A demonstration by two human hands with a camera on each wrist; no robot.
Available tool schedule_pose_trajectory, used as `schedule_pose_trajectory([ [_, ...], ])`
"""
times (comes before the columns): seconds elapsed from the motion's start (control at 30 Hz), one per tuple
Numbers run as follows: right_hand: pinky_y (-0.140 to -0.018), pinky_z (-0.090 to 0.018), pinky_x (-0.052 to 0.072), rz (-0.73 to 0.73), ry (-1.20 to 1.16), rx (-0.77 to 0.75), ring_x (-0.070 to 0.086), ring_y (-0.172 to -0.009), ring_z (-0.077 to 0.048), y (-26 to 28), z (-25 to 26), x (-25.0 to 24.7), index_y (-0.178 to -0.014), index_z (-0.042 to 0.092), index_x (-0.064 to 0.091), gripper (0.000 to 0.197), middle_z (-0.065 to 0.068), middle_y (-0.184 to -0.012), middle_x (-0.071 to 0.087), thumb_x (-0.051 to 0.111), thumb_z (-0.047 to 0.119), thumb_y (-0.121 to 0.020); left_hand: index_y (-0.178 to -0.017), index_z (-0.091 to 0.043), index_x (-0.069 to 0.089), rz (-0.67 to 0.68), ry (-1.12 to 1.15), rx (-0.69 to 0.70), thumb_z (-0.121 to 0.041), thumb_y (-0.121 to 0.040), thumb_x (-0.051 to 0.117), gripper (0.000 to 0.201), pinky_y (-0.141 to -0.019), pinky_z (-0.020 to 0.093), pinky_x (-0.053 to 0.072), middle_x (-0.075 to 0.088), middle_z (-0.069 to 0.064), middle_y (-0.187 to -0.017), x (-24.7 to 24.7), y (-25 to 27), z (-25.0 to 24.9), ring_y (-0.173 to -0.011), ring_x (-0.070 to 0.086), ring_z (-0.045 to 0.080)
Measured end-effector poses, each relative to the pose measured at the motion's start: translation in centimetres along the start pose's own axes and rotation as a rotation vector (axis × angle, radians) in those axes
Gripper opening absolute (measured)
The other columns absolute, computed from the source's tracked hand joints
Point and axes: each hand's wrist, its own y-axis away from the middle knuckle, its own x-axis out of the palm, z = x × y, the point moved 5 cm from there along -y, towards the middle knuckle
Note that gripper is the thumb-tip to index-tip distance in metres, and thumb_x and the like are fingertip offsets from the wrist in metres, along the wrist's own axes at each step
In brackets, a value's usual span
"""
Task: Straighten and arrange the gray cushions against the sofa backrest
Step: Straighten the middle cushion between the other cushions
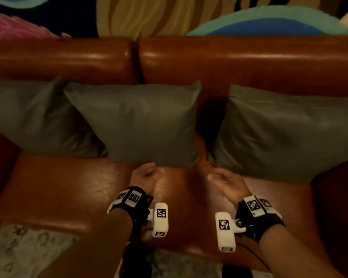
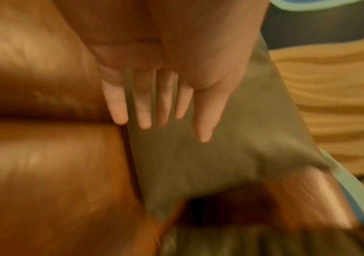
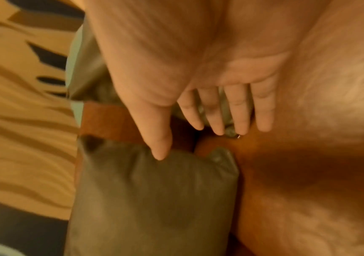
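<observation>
While both hands hover low over the seat, neither holds anything; left hand (image 1: pixel 147 174) has fingers straight and slightly spread in wrist view, right hand (image 1: pixel 225 181) likewise w/ fingers extended, nothing pinched. Three gray cushions lean on the sofa backrest (image 1: pixel 239 63): middle cushion (image 1: pixel 141 121) just ahead of left hand, its lower edge near the fingertips; right cushion (image 1: pixel 285 133) ahead and outboard of right hand; far-left cushion (image 1: pixel 28 117) well outboard of left hand, partly tucked behind the middle one. Cushions look soft, light, smooth-skinned, prob. a bit slippery; best taken at the side edges or corners w/ both hands, then patted flat. Seat (image 1: pixel 68 189) is glossy brown leather, so bases may slide; dim warm light; patterned rug (image 1: pixel 24 249) below the wrists; bright painted wall (image 1: pixel 149 15) beyond the backrest.
</observation>
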Motion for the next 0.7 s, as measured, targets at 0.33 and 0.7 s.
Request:
schedule_pose_trajectory([
  [0.33, -0.12, -0.043, 0.041, -0.386, -0.018, -0.225, 0.05, -0.141, -0.018, -6.1, 9.9, 14.8, -0.157, 0.03, 0.025, 0.146, 0.002, -0.155, 0.049, 0.09, 0.07, -0.032, -0.16, -0.02, 0.016, -0.045, 0.013, 0.229, -0.054, -0.027, 0.098, 0.16, -0.118, 0.042, 0.038, 0.04, 0.004, -0.159, -17.2, -13.2, -2.1, -0.142, 0.044, 0.02],
  [0.7, -0.123, -0.036, 0.031, -0.468, -0.039, -0.322, 0.041, -0.144, -0.016, -11.0, 11.4, 13.3, -0.162, 0.024, 0.009, 0.151, 0.002, -0.158, 0.038, 0.097, 0.045, -0.041, -0.155, -0.018, 0.021, -0.028, 0.049, 0.416, -0.019, -0.048, 0.101, 0.133, -0.112, 0.027, 0.034, 0.045, -0.003, -0.148, -15.6, -18.3, -6.4, -0.129, 0.046, 0.009],
])
